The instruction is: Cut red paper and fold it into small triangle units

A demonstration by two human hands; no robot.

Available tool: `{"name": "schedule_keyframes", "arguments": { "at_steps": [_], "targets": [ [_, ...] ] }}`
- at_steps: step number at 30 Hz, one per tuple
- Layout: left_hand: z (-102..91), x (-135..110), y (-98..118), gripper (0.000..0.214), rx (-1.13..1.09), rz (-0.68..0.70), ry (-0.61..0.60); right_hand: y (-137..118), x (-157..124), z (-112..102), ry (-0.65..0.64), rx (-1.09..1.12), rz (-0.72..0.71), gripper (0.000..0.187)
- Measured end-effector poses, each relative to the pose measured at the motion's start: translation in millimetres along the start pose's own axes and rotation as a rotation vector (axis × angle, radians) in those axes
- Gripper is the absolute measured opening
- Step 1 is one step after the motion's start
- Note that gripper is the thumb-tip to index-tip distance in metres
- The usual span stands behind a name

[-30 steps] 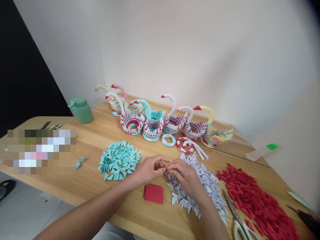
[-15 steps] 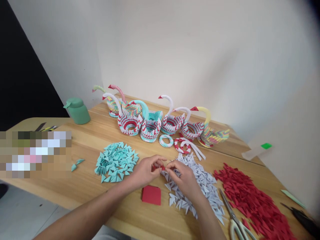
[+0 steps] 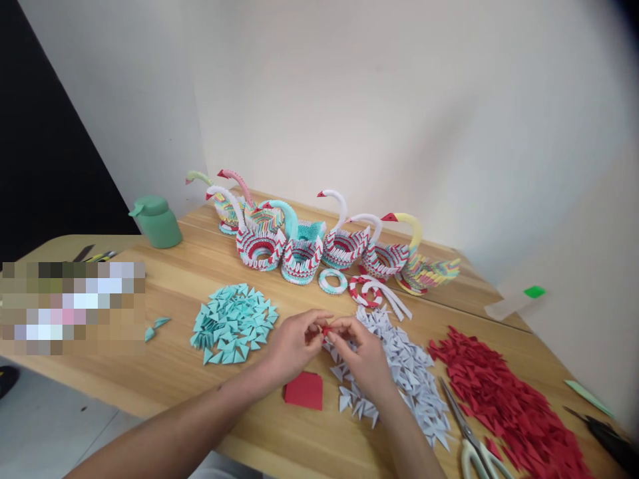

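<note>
Red paper piece [image 3: 325, 330], small, partly hidden

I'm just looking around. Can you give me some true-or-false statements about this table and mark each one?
1. The fingertips of the left hand and right hand are at a small red piece. True.
2. The scissors lie left of the teal pile. False: the scissors lie between the pale grey pile and the red pile.
3. Paper swans stand beyond the teal pile. True.
4. The green container stands right of the swans. False: the green container stands to their left.
5. Flat red paper lies on the near side of the hands. True.
</note>
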State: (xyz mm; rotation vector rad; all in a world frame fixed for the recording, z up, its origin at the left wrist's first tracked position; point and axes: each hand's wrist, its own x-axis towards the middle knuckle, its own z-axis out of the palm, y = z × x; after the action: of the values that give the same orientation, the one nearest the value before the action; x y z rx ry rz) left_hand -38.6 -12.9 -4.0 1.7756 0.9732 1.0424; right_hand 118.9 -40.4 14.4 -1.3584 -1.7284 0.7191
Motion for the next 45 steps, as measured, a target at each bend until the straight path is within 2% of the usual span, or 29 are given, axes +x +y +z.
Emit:
{"name": "schedule_keyframes", "arguments": {
  "at_steps": [8, 16, 21, 24, 27, 30, 33, 38, 45],
  "targets": [
    [-0.4, -1.0, 3.8, 0.041, 0.137, 0.035, 0.030, 1.9, -1.1, 3.3, 0.033, -0.006, -0.018, 0.012],
    [1.3, -2.2, 0.3, 0.041, 0.174, 0.086, 0.073, 1.6, -1.5, 7.3, 0.047, 0.031, 0.000, 0.010],
    [1.5, -6.4, 2.0, 0.037, 0.376, 0.273, 0.051, -0.7, -0.8, 8.9, 0.127, 0.036, 0.024, 0.008],
    [2.0, -9.7, 1.2, 0.041, 0.480, 0.395, 0.047, -2.8, -2.4, 7.8, 0.167, 0.011, 0.011, 0.008],
    [2.7, -11.0, -0.9, 0.045, 0.528, 0.437, 0.047, -3.7, -4.7, 7.1, 0.186, -0.030, -0.029, 0.007],
    [3.1, -9.8, -1.2, 0.042, 0.489, 0.435, 0.053, -2.4, -5.5, 7.8, 0.199, -0.008, -0.029, 0.007],
    [2.6, -7.6, 1.7, 0.037, 0.403, 0.384, 0.072, -0.6, -4.2, 9.1, 0.210, 0.098, 0.043, 0.007],
    [-0.2, -4.4, 7.7, 0.030, 0.317, 0.305, 0.060, -0.3, -2.0, 7.9, 0.161, 0.206, 0.121, 0.013],
    [-0.4, -4.5, 8.7, 0.036, 0.269, 0.286, 0.007, -1.2, -4.4, 7.7, 0.229, -0.090, -0.103, 0.012]
  ]
}}
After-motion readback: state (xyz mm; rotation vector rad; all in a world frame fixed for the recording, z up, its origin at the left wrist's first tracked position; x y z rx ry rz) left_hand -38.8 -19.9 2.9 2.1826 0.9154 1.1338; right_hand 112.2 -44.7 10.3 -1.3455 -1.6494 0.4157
